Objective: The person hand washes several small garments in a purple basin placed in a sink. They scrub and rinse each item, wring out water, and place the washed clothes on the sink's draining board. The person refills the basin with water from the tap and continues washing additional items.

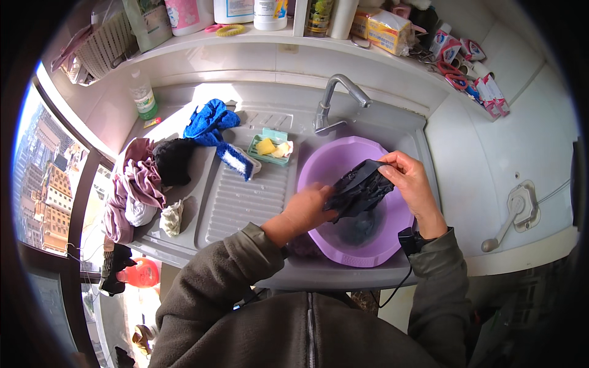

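Over the purple basin (396, 230), a small wet black garment (359, 190) is stretched between my two hands. My left hand (307, 208) has its fingers closed on the garment's left end, partly hidden by the fabric. At the upper right corner, my right hand (410, 183) pinches the edge between thumb and fingers. Cloudy greyish water (353, 233) shows at the bottom of the basin, below the fabric. The basin stands in the sink, in front of the grey faucet (338, 101).
Left of the basin, a ribbed drainboard (239, 205) carries a blue-and-white brush (236, 159), a green soap dish (270, 158) and a blue cloth (210, 122). Farther left lie crumpled pink clothes (136, 178) and a black cloth (174, 161). A bottle-lined shelf (282, 46) runs behind.
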A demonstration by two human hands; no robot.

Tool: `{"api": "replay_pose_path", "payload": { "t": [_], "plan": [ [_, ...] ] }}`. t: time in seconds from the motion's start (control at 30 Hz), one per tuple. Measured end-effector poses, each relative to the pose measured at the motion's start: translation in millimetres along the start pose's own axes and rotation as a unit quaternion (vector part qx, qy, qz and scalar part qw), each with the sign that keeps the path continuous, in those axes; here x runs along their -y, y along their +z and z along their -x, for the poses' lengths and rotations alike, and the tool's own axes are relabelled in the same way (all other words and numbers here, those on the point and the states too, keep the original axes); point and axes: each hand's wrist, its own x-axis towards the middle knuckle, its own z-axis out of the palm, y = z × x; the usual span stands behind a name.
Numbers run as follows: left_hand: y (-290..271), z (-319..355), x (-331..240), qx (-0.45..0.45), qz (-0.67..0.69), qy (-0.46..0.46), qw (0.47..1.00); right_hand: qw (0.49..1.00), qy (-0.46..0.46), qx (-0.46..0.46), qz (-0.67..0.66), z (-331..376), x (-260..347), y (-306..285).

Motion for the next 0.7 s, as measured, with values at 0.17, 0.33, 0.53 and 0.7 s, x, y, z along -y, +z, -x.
{"api": "replay_pose_path", "payload": {
  "t": [0.17, 0.33, 0.53, 0.7],
  "plan": [
    [26, -27, 19, 0.056, 0.057, -0.095, 0.992, 0.998, -0.022, -0.049, -0.030, 1, -4, -19],
    [23, -34, 54, 0.039, 0.224, -0.115, 0.967, 0.973, 0.087, -0.089, -0.196, 10, -36, -56],
    [20, -40, 57, -0.004, 0.290, -0.164, 0.943, 0.973, 0.092, -0.104, -0.187, 17, -81, -78],
    [17, -47, 45, -0.073, 0.305, -0.173, 0.934, 0.972, 0.121, -0.109, -0.167, 23, -103, -93]
  ]
}}
